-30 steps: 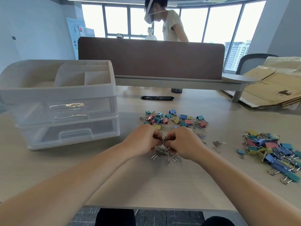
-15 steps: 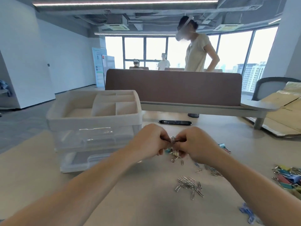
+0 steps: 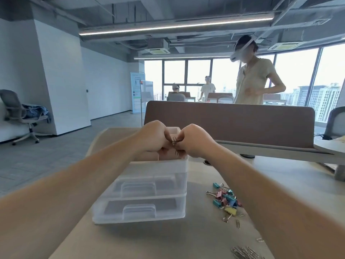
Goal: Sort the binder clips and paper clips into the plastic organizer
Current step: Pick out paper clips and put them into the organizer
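Both hands meet above the top tray of the translucent plastic organizer [image 3: 149, 186], which stands on the pale wooden worktop [image 3: 168, 240]. The left hand [image 3: 152, 137] and the right hand [image 3: 194, 141] are curled with knuckles up and fingertips pinched together, and between them they hold a small bunch of silver paper clips [image 3: 175, 142]; a few wire ends hang just below the fingers, over the open top compartments. Each grip is closed on that bunch, the two hands almost touching. Which top compartment lies beneath cannot be told, since the hands cover it.

The organizer has two shut drawers on its near face, an upper drawer [image 3: 138, 186] and a lower drawer [image 3: 139, 210], each with a moulded handle.

To the right of the organizer, on the worktop, lies a loose heap of coloured binder clips [image 3: 225, 199] in teal, pink, blue and yellow, partly hidden by the right forearm. Near the bottom edge lies a pile of loose paper clips [image 3: 244, 252], with a few strays between the two heaps.

Beyond the organizer a brown desk divider [image 3: 229, 124] runs across the worktop. Behind it stands a person [image 3: 255, 81] wearing a headset.
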A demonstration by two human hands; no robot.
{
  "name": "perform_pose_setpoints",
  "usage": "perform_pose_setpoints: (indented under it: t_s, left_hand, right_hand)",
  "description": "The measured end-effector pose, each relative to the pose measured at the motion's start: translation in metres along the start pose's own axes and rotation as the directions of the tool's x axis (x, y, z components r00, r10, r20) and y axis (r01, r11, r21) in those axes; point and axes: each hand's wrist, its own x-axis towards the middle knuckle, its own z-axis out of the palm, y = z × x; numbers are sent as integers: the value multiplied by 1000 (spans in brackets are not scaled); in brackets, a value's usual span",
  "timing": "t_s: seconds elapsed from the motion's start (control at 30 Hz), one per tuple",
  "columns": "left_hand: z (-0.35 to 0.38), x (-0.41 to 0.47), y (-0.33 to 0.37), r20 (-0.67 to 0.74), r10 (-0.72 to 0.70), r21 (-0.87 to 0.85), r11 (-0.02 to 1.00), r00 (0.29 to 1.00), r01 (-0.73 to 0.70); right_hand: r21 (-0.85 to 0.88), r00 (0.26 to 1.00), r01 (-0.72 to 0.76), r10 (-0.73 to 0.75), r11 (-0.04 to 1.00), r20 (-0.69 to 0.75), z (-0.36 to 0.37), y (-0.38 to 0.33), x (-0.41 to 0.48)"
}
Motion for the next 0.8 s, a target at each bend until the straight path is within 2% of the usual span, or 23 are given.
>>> perform_pose_setpoints:
  t_s: [0.1, 0.17, 0.27, 0.37, 0.53, 0.7, 0.8]
  left_hand:
    - [1, 8, -10, 18, -48, 62, 997, 999, 46]
    - [2, 10, -13, 34, -62, 21, 998, 997, 62]
    - [2, 10, -15, 38, -62, 6, 998, 997, 62]
    - [3, 10, -16, 32, -36, 23, 999, 999, 36]
    - [2, -1, -17, -5, -7, -10, 1000, 1000, 7]
    - [6, -25, -9, -219, 99, -3, 995, 971, -102]
    - [25, -48, 7, -209, 168, -81, 979, 963, -188]
  right_hand:
    - [-117, 999, 49, -48, 992, 15, 4, -8, 12]
    - [-246, 994, 63, -40, 967, 99, 3, -16, 15]
    - [-464, 984, 106, -27, 879, 174, -1, -28, 14]
    - [-555, 970, 166, -33, 815, 243, -3, -27, 18]
    - [-502, 975, 204, -126, 840, 185, -2, -19, 14]
    - [-166, 989, 138, -145, 976, -35, -9, -9, -17]
    - [-19, 991, 90, -92, 996, -96, -13, 13, -53]
